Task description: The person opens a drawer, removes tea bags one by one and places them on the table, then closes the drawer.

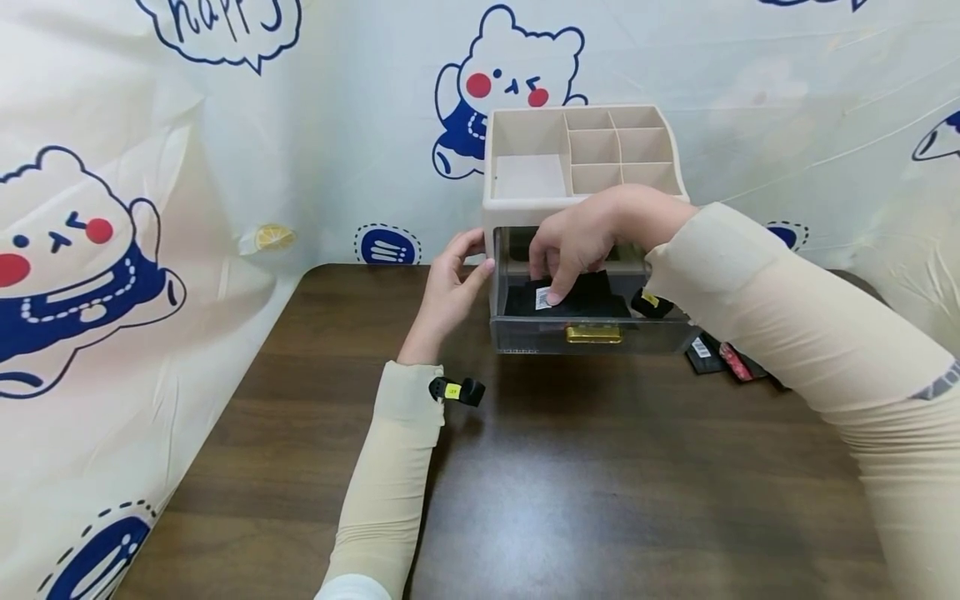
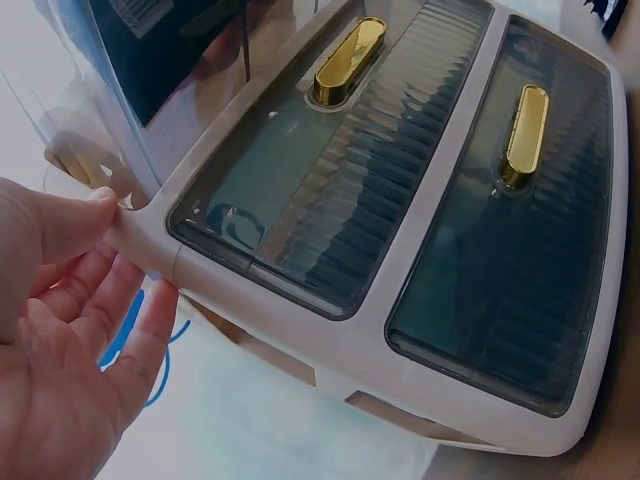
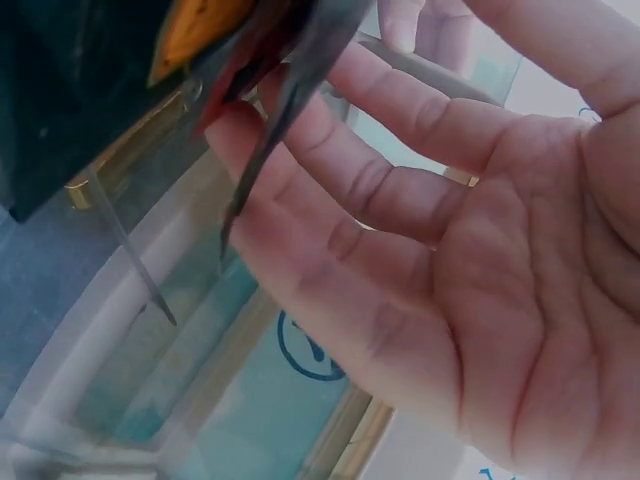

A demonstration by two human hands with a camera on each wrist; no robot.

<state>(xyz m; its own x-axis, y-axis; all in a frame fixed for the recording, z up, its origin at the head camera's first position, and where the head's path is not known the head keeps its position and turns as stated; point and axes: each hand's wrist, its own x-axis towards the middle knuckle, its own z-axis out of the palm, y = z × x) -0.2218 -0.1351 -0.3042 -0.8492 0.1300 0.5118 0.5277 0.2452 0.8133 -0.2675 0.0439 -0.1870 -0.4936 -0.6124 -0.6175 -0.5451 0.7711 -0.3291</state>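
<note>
Nearest, under long pale sleeves (image 1: 810, 325), dark brown desk (image 1: 300, 467), with a black strap (image 1: 459, 392) above it at the left wrist. Farther in, beside the right sleeve, small packets (image 1: 703, 353) lying partly overlapped. Next, a clear drawer (image 1: 517, 335), open, with a gold handle (image 1: 593, 334). In that drawer, a black packet (image 1: 592, 293), pinched by the right grip (image 1: 581, 237), narrow on it, thumb at a white label (image 1: 542, 298). To the left, the left grip (image 1: 444, 296), loosely wide, touching the side and front edge of a beige organizer (image 1: 525, 205). Below the open drawer, closed drawers (image 2: 300, 225), also gold-handled. Above, open compartments (image 1: 528, 175). Farthest, a pale cloth (image 1: 360, 150) printed with bears.
</note>
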